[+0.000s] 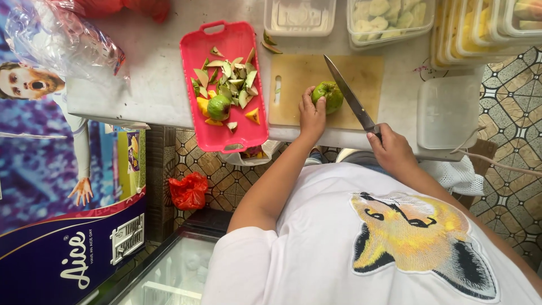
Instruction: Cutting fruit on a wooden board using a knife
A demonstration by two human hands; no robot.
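Observation:
A green guava [329,95] rests on a wooden cutting board [293,85]. My left hand [311,116] grips the fruit from its near side. My right hand [392,151] holds a knife [349,95] by the handle, the long blade lying just right of the guava and pointing away from me. To the left, a red plastic tray [195,53] carries green peel scraps, yellow fruit bits and one more whole green guava [218,107].
Clear plastic containers [390,20] with cut pale fruit stand at the table's far edge, beside an empty tub [299,16] and stacked tubs [485,25]. A lid [447,112] lies right of the board. A red bag [188,191] sits on the tiled floor, next to a freezer [68,226].

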